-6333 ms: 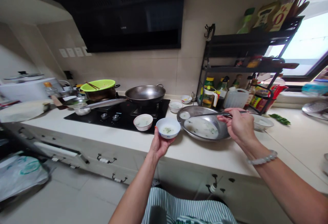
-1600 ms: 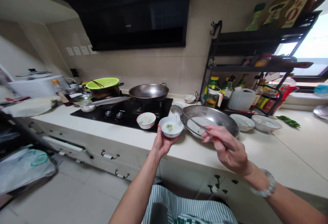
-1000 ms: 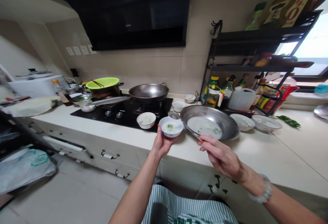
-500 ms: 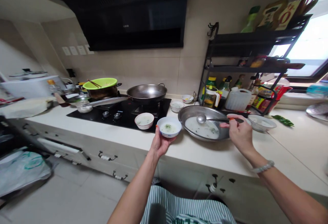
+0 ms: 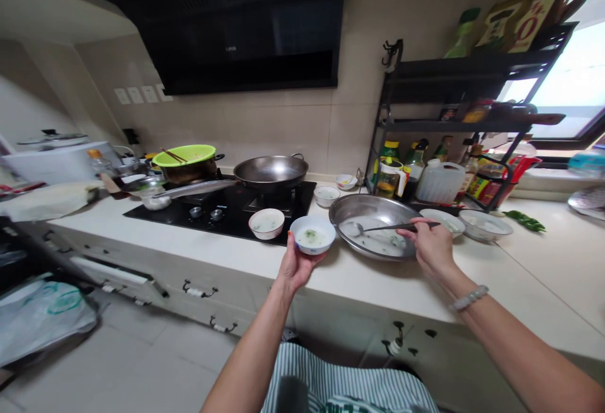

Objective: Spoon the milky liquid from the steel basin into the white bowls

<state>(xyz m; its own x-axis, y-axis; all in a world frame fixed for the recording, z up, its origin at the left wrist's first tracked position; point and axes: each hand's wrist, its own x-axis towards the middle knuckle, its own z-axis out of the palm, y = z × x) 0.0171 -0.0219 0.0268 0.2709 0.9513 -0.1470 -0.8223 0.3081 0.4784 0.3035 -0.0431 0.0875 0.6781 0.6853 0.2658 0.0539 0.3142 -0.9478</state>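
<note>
My left hand grips a small white bowl from below and the side; pale liquid with green bits is in it. In my right hand is the dark handle of a ladle. The ladle's head dips into white, soupy liquid with dark green bits inside a wide metal basin. That basin stands on the counter just right of the held bowl. Left of my left hand, a patterned bowl of similar liquid sits at the cooktop's edge.
A wok and a pot under a lime-green basin stand on the black cooktop. More filled bowls are right of the metal basin. Behind it rises a black rack with bottles. Green peppers lie at right.
My right hand has lowered the ladle, and its head has moved left and down into the liquid in the metal basin. The left hand and its bowl have stayed nearly still.
</note>
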